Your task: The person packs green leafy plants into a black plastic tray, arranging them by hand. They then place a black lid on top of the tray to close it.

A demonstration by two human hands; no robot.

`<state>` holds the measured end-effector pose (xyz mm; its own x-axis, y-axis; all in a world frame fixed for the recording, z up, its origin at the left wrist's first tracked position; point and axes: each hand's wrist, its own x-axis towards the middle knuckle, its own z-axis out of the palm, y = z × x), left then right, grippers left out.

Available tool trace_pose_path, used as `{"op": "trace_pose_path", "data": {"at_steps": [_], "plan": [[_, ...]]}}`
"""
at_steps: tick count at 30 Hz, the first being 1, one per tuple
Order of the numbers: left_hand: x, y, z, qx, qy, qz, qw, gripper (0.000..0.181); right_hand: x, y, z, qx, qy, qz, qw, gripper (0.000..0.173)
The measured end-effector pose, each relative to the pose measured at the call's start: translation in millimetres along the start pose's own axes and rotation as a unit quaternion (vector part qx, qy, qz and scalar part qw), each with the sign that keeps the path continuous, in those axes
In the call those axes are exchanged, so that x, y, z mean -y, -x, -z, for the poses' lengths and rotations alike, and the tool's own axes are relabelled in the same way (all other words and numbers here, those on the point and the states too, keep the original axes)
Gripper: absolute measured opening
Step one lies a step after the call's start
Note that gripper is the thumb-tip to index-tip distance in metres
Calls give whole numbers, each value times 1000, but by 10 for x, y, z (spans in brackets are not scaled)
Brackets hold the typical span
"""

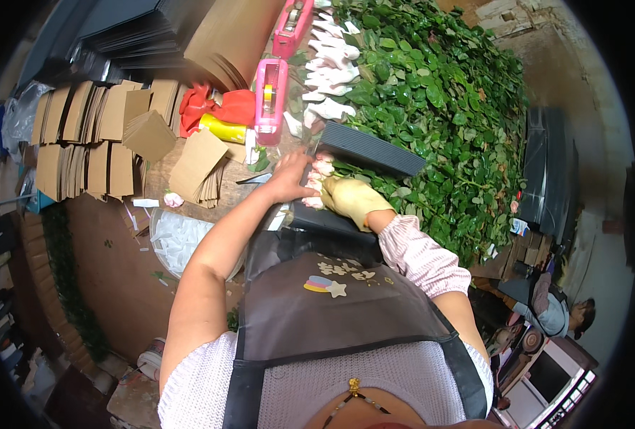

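Observation:
Several pale pink roses [323,165] lie in a row between my hands, their blooms to the left and green stems running right. My bare left hand [292,174] rests along the bloom side, fingers spread, its thumb against a rose. On the stem side, my right hand [344,197], in a cream glove, touches the lower blooms; its fingertips are partly hidden. A dark ribbed block [371,149] lies just beyond the roses. Scissors [254,179] lie left of my left hand. Nearby on the table is a stack of brown cardboard pieces [197,163].
Pink tape dispensers [271,107] and white foam-like sleeves [331,110] stand ahead. Leafy rose stems [430,107] cover the right side. Cardboard stacks [76,118], a red glove [231,107] and a loose rose [173,200] are left. A bucket of white pieces [181,241] is below. A person [556,311] is far right.

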<state>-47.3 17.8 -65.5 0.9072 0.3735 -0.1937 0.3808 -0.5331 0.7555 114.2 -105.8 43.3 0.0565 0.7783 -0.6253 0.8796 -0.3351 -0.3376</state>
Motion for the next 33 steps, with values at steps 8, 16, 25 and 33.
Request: {"op": "trace_pose_path", "data": {"at_steps": [8, 16, 25, 33], "plan": [[-50, -53, 60, 26, 10, 17, 999, 88, 90, -64, -12, 82, 60, -7, 995, 48], [-181, -33, 42, 2, -8, 44, 999, 94, 30, -5, 11, 53, -2, 7, 999, 48], [-129, -12, -7, -5, -3, 39, 999, 96, 140, -39, 56, -121, 60, -85, 987, 28], [-60, 15, -42, -73, -31, -9, 997, 104, 58, 166, 151, -193, 2, 29, 981, 26]]}}
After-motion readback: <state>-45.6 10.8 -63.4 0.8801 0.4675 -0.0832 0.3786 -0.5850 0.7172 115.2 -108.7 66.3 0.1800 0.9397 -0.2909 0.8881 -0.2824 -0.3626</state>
